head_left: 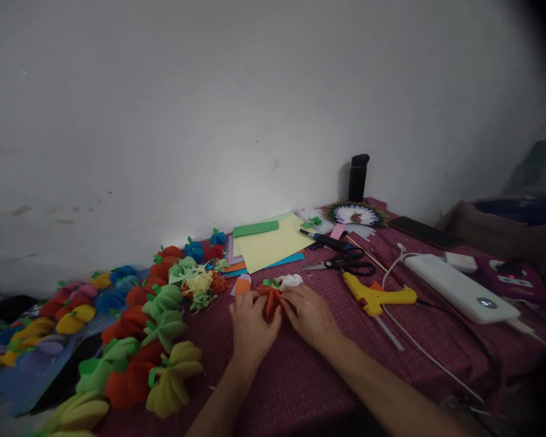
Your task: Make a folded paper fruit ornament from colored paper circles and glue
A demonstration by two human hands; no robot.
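Gripping a small red pumpkin [271,300] between them, the left hand [251,323] and right hand [312,315] met over the cloth [295,379], fingers curled to its two sides and both thumbs on its near face, while its green top showed above them. A white wad [290,280] lay just beyond. To the left were paper shreds [201,284] and rows of other pumpkins [177,379]; farther back, coloured sheets [268,246]. To the right lay scissors [341,264], a yellow glue gun [377,296] and a white power bank [457,288], and a black bottle [357,179] stood near the wall [209,121]
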